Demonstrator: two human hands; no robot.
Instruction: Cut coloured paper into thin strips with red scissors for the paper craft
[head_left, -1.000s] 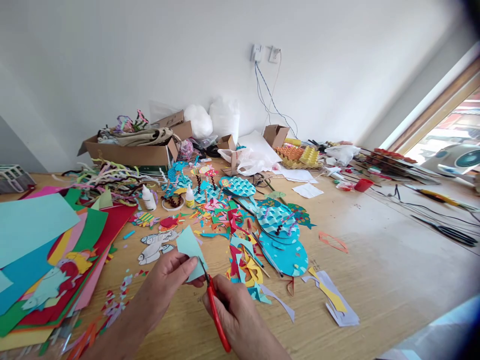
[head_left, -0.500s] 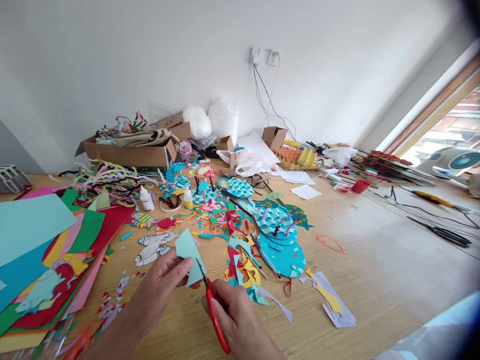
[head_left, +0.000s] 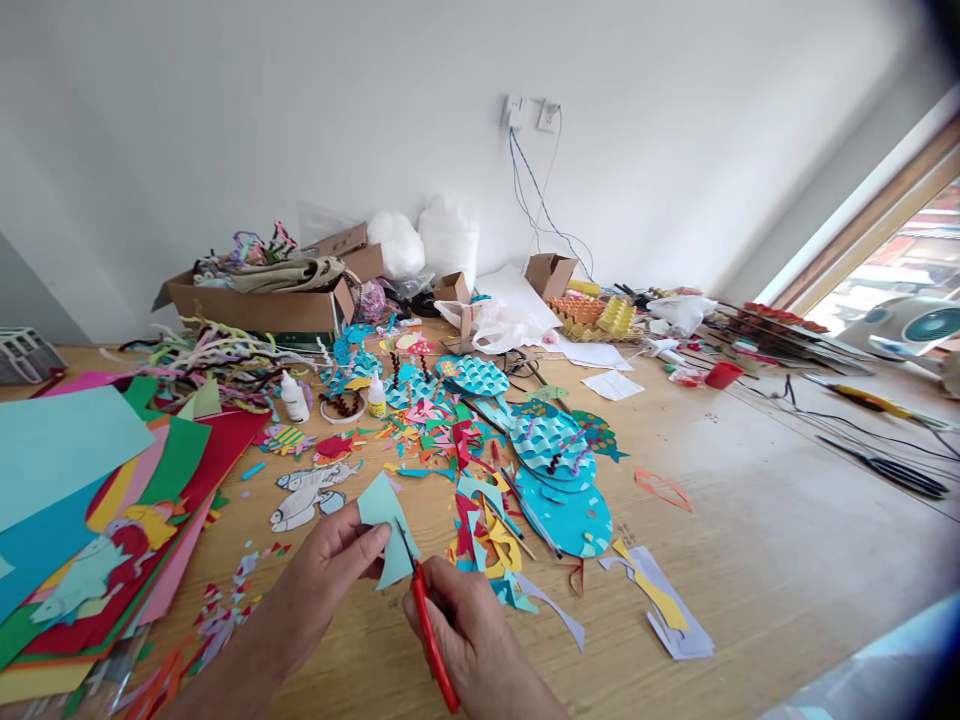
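Observation:
Between thumb and fingers, my left hand pinches a small piece of light aqua paper, held up above the table. My right hand is wrapped round the red handles of a pair of scissors. The dark blades lie against the right side of the paper. Just behind my left hand are white paper fish with drawn outlines. Beyond my right hand spread coloured paper scraps and a blue disc with aqua pieces on it.
Stacked coloured paper covers the left side. Two glue bottles stand behind the fish, near tangled pipe cleaners. A full cardboard box is against the wall. At the right lie black scissors and a red cup.
The aqua paper has shifted slightly right and down in my left hand, its angle a little changed. The scissors stay at its right side.

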